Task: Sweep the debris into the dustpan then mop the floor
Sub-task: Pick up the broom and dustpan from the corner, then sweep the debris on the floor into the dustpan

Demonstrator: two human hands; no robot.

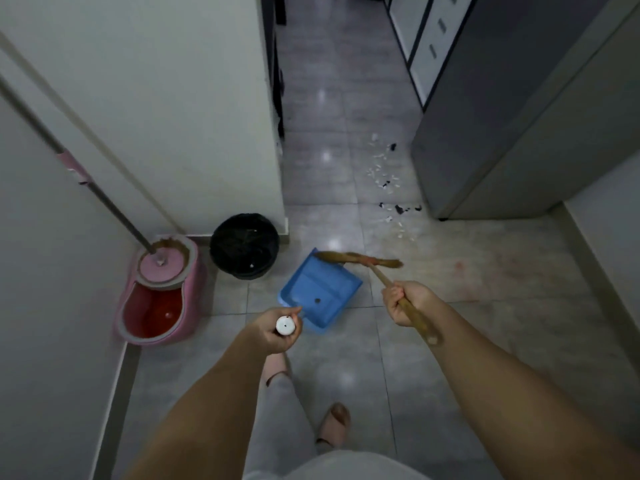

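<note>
My left hand (277,332) is closed around the white-capped handle of a blue dustpan (320,292), which sits on the tiled floor just ahead of it. My right hand (407,303) grips the wooden stick of a broom (360,259); its brown bristles lie across the dustpan's far edge. White and black debris (384,174) is scattered on the floor farther ahead, beside a grey cabinet. A mop (104,199) leans against the left wall with its head in a pink spin bucket (157,292).
A black-lined bin (244,245) stands at the wall corner between bucket and dustpan. A grey cabinet (502,133) narrows the passage on the right. White walls close in on the left. My feet in slippers (334,424) are below the hands.
</note>
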